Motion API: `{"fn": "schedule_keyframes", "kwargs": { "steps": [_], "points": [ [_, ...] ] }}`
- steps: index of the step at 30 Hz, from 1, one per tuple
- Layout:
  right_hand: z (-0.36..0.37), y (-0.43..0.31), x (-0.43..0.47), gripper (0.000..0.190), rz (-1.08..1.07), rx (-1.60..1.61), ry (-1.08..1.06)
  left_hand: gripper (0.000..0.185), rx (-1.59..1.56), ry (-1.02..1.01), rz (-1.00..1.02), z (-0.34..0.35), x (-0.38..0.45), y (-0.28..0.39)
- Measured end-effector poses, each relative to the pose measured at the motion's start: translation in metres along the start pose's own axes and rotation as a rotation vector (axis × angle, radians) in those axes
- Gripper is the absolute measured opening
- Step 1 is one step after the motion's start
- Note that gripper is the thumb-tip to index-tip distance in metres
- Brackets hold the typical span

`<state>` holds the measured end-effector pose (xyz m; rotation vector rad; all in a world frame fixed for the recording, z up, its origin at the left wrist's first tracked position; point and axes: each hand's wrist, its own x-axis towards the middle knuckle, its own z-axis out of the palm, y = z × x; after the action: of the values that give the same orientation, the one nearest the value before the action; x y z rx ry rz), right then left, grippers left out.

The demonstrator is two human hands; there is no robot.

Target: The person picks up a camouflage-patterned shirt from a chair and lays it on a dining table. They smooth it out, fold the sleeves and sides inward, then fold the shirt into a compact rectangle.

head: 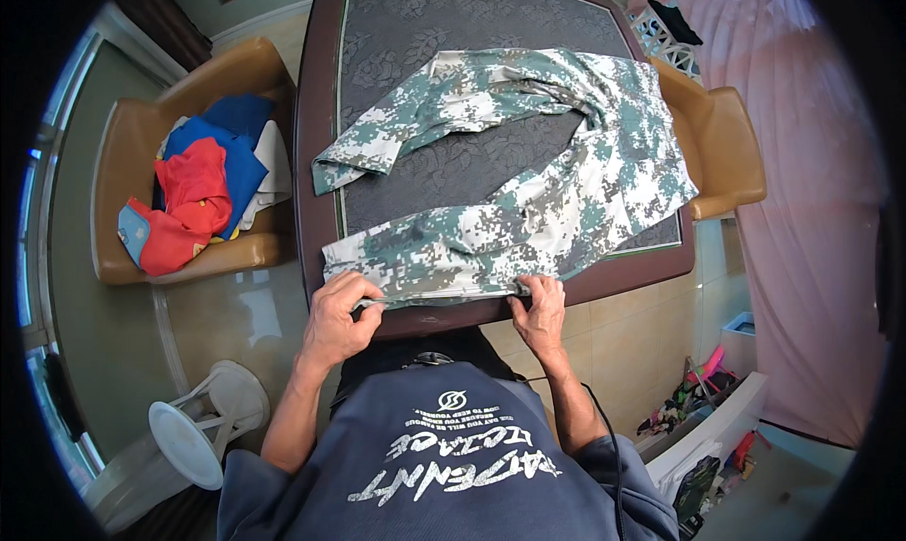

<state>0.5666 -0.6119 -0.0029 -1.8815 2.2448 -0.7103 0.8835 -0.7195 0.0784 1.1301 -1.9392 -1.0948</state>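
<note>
A pair of camouflage trousers (566, 208) in green, white and grey lies spread across a table with a dark patterned top (396, 17) and brown padded rim. The waist points right and both legs extend left. My left hand (343, 314) pinches the near leg's edge close to its hem. Farther right along that same edge, my right hand (541, 311) grips the cloth between thumb and fingers. The edge between my hands is drawn fairly straight along the table's near rim. The far leg lies curved, with its hem near the table's left rim.
Left of the table, a tan armchair (110, 194) holds red (195, 194), blue and white clothes. Another tan armchair (732, 144) stands at the right, beside a pink curtain (807, 222). White plastic stools (185, 445) are at the lower left. Assorted items lie near a white panel at the lower right.
</note>
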Motion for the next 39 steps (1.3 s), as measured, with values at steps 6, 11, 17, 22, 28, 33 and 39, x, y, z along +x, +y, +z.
{"fn": "schedule_keyframes", "kwargs": {
  "steps": [6,11,17,22,28,33,39],
  "points": [
    [-0.001,-0.029,0.018,0.026,-0.023,0.153,-0.078,0.011,-0.07,-0.279,-0.023,-0.019,0.0,0.014],
    [0.002,-0.036,0.016,0.015,-0.075,0.194,-0.335,0.014,-0.12,-0.351,-0.231,-0.006,-0.024,-0.018],
    [-0.008,-0.034,0.02,0.01,-0.086,0.235,-0.428,0.013,0.0,-0.293,-0.284,0.004,-0.048,-0.056],
    [-0.029,-0.046,0.083,0.009,-0.083,0.373,-0.33,0.003,0.023,0.116,-0.043,-0.016,0.016,-0.025],
    [-0.075,-0.087,0.127,0.019,-0.249,0.351,0.172,0.017,0.052,0.33,0.32,-0.056,0.052,0.042],
    [-0.019,-0.068,0.062,0.012,-0.178,0.24,-0.279,0.01,0.058,-0.124,-0.111,-0.049,-0.018,-0.029],
    [0.007,-0.051,0.025,0.016,-0.082,0.217,-0.544,0.028,0.078,-0.231,-0.349,-0.02,-0.051,-0.074]
  ]
}}
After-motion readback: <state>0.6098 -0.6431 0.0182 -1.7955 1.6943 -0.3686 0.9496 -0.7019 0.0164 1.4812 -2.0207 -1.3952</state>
